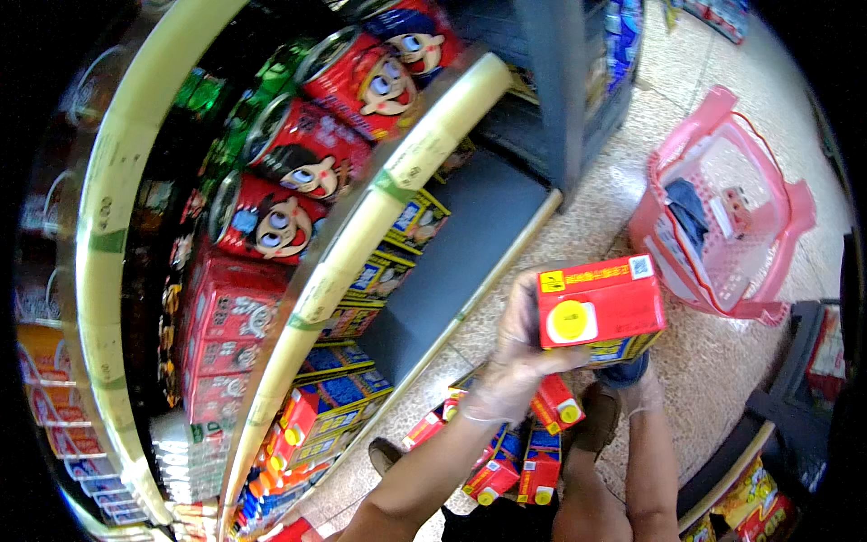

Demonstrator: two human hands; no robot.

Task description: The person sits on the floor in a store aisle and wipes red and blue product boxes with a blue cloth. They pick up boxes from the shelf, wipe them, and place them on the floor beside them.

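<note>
Right of centre, at about three o'clock from the middle of the head view, a red drink carton (pixel 601 303) with a yellow round cap and a yellow-and-blue lower face is held up above the floor. It is gripped by the left hand (pixel 515 357), gloved in thin clear plastic, whose fingers are curled round the carton's left end and underside. The right hand (pixel 643 384), gloved likewise, is tucked beneath the carton at its five o'clock; contact with the underside seems likely, but whether its fingers are clenched or slack cannot be told, since most of the hand is covered by the carton.

The carton is judged to be stiff at its edges and corners yet yielding on its broad faces, moderately heavy if full, and somewhat slippery against the plastic gloves. A hold across the short ends or along the folded edges is judged safest; the flat faces would dent under a squeeze.

Below the hands, at six o'clock, more red cartons (pixel 519 452) lie in a heap, partly masked by the forearms. A pink basket (pixel 722 208) stands on the tiled floor at one o'clock, its contents hard to make out. The shelves (pixel 361 226) at nine o'clock are bent and blurred by the lens
</note>
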